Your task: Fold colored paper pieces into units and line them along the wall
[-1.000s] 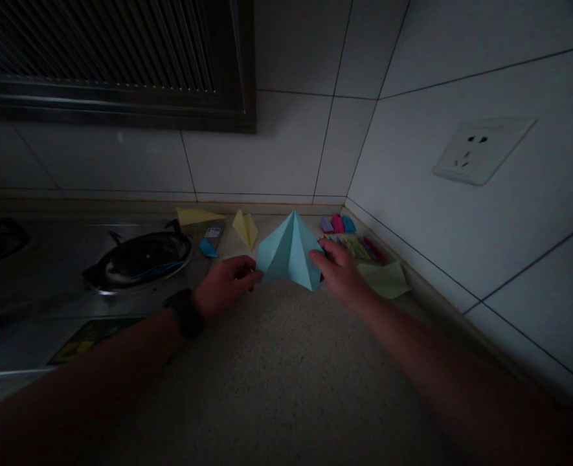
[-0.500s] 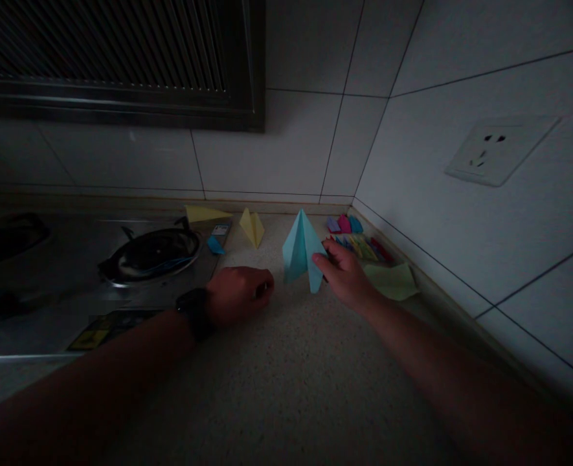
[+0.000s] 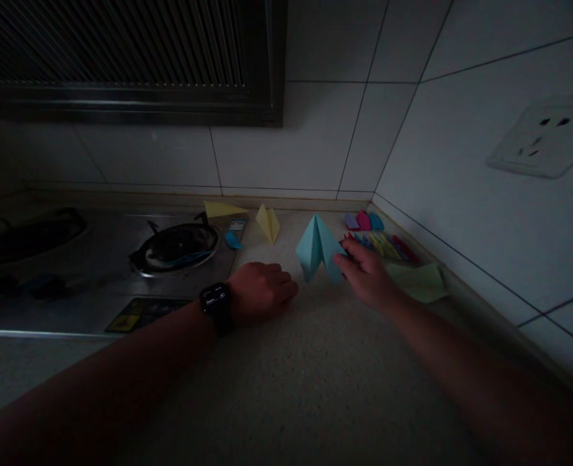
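My right hand (image 3: pixel 366 275) pinches the right wing of a light blue paper plane (image 3: pixel 315 246), thumb on top. The plane's nose points away from me, and its two wings spread on either side of a centre fold. To the left of the plane, my left hand (image 3: pixel 264 289) rests low over the counter with its fingers curled in and nothing seen in them. A black watch (image 3: pixel 215 299) is on that wrist. Beyond the left hand lie a yellow paper plane (image 3: pixel 268 224), a second yellow folded paper (image 3: pixel 223 209) and a small blue folded paper (image 3: pixel 232 239).
A gas stove (image 3: pixel 179 249) takes up the left side, under a range hood (image 3: pixel 121 52). Against the right wall are small coloured folded papers (image 3: pixel 364 221), a row of coloured sticks (image 3: pixel 383 246) and a pale green sheet (image 3: pixel 419 281). A socket (image 3: pixel 543 139) is on that wall.
The whole view has swung left, so things sit further right. The light blue plane has tilted, its wings spread wider in my right hand. My left hand has turned more palm-down.
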Demonstrator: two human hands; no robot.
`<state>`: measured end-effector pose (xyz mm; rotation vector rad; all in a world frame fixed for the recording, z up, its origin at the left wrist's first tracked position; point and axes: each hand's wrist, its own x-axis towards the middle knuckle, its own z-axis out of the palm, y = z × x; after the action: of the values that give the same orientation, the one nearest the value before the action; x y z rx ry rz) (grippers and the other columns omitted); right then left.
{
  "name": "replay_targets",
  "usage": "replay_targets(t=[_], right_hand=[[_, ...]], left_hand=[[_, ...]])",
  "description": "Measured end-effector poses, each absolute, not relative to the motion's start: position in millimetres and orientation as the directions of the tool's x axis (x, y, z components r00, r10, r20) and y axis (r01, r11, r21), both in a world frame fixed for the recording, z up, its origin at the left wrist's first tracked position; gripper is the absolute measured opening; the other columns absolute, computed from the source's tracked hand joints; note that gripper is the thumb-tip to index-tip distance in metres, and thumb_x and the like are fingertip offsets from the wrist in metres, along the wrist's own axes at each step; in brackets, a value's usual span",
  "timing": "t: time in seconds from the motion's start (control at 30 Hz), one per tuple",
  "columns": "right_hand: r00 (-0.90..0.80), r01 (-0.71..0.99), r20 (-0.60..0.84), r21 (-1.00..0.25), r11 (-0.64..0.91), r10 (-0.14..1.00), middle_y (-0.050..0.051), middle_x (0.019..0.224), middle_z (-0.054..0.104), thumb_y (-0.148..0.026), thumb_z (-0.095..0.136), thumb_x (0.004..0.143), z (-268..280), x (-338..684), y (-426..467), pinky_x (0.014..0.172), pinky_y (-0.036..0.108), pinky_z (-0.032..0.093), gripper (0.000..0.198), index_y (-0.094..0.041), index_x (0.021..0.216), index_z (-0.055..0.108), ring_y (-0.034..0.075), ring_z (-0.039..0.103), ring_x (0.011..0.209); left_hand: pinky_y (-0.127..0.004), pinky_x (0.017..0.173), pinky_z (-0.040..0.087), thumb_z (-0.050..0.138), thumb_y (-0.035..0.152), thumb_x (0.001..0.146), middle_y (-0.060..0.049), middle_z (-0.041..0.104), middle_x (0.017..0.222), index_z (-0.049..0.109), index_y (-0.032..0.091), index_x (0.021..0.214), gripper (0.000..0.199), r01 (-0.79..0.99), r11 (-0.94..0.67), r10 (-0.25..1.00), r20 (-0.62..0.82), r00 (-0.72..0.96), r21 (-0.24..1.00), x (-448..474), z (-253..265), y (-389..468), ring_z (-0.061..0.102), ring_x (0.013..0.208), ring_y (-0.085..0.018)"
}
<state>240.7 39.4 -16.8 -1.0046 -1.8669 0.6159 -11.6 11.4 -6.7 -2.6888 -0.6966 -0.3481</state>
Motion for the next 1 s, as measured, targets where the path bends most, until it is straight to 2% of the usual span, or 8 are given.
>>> replay_targets(t=[0.1, 0.27, 0.47, 0.73, 0.8, 0.87, 0.93, 1.0], right_hand=[[-0.231, 0.344, 0.45, -0.792, 0.505, 0.863, -0.005, 0.063, 0.039, -0.034, 0.053, 0.089, -19.7, 242.5, 44.2, 0.049, 0.024, 0.031, 0.021, -0.021, 0.075, 0.044, 0.01, 0.042, 0.055], [-0.217, 0.257, 0.435, -0.838, 0.481, 0.874, -0.006, 0.062, 0.036, -0.032, 0.055, 0.088, -21.5, 242.4, 46.5, 0.048, 0.023, 0.029, 0.022, -0.021, 0.072, 0.043, 0.009, 0.039, 0.053], [-0.213, 0.163, 0.363, -0.902, 0.399, 0.907, -0.005, 0.062, 0.039, -0.032, 0.056, 0.086, -17.5, 238.3, 43.3, 0.047, 0.022, 0.03, 0.019, -0.021, 0.072, 0.047, 0.009, 0.039, 0.054], [-0.213, 0.038, 0.279, -0.955, 0.293, 0.936, -0.006, 0.059, 0.04, -0.032, 0.059, 0.081, -11.1, 231.8, 37.7, 0.044, 0.022, 0.029, 0.018, -0.021, 0.07, 0.05, 0.008, 0.038, 0.049], [-0.237, 0.027, 0.268, -0.959, 0.282, 0.934, -0.006, 0.059, 0.041, -0.032, 0.06, 0.08, -11.1, 231.8, 37.1, 0.045, 0.022, 0.03, 0.017, -0.021, 0.072, 0.051, 0.009, 0.039, 0.05], [-0.269, 0.035, 0.265, -0.958, 0.284, 0.926, -0.006, 0.06, 0.041, -0.033, 0.061, 0.081, -11.7, 232.1, 36.5, 0.046, 0.023, 0.031, 0.018, -0.021, 0.072, 0.051, 0.009, 0.039, 0.051], [-0.313, 0.059, 0.265, -0.953, 0.297, 0.912, -0.006, 0.061, 0.041, -0.033, 0.061, 0.082, -12.1, 232.1, 35.6, 0.047, 0.023, 0.031, 0.018, -0.02, 0.073, 0.051, 0.009, 0.039, 0.053], [-0.361, 0.089, 0.268, -0.943, 0.32, 0.893, -0.005, 0.063, 0.042, -0.034, 0.06, 0.083, -11.9, 231.6, 34.5, 0.049, 0.023, 0.031, 0.018, -0.02, 0.074, 0.052, 0.009, 0.04, 0.054]], left_hand=[[-0.032, 0.063, 0.041, 0.043, 0.026, 0.094, -0.003, 0.062, 0.08, 0.062, 0.019, 0.088, 0.021, 0.503, -0.823, 0.423, 0.309, 0.852, -0.262, -12.1, -7.5, 11.8, 0.055, 0.074, -0.018], [-0.032, 0.063, 0.041, 0.043, 0.027, 0.095, -0.003, 0.063, 0.082, 0.061, 0.019, 0.089, 0.021, 0.514, -0.819, 0.446, 0.279, 0.851, -0.257, -12.7, -7.6, 11.7, 0.056, 0.075, -0.018], [-0.032, 0.065, 0.042, 0.042, 0.027, 0.095, -0.003, 0.063, 0.084, 0.061, 0.019, 0.092, 0.022, 0.534, -0.814, 0.478, 0.26, 0.839, -0.229, -12.5, -5.9, 10.4, 0.056, 0.078, -0.018], [-0.032, 0.068, 0.043, 0.038, 0.031, 0.097, -0.005, 0.064, 0.094, 0.061, 0.02, 0.102, 0.026, 0.632, -0.767, 0.567, 0.342, 0.75, -0.114, -12.3, -3.5, 8.8, 0.058, 0.087, -0.02], [-0.032, 0.069, 0.044, 0.039, 0.033, 0.097, -0.005, 0.064, 0.096, 0.06, 0.019, 0.102, 0.025, 0.66, -0.75, 0.596, 0.382, 0.706, -0.05, -12.4, -4.2, 8.4, 0.059, 0.088, -0.02], [-0.031, 0.067, 0.044, 0.043, 0.036, 0.096, -0.006, 0.064, 0.097, 0.058, 0.019, 0.102, 0.023, 0.701, -0.71, 0.654, 0.43, 0.623, 0.064, -12.6, -5.9, 9.0, 0.06, 0.084, -0.019], [-0.03, 0.065, 0.043, 0.046, 0.041, 0.094, -0.005, 0.063, 0.095, 0.054, 0.018, 0.105, 0.026, 0.731, -0.639, 0.738, 0.457, 0.496, 0.239, -13.3, -8.0, 11.3, 0.058, 0.074, -0.016], [-0.029, 0.063, 0.044, 0.048, 0.044, 0.093, -0.006, 0.062, 0.099, 0.05, 0.018, 0.114, 0.033, 0.684, -0.585, 0.799, 0.451, 0.397, 0.435, -14.6, -10.0, 15.3, 0.057, 0.069, -0.014]])
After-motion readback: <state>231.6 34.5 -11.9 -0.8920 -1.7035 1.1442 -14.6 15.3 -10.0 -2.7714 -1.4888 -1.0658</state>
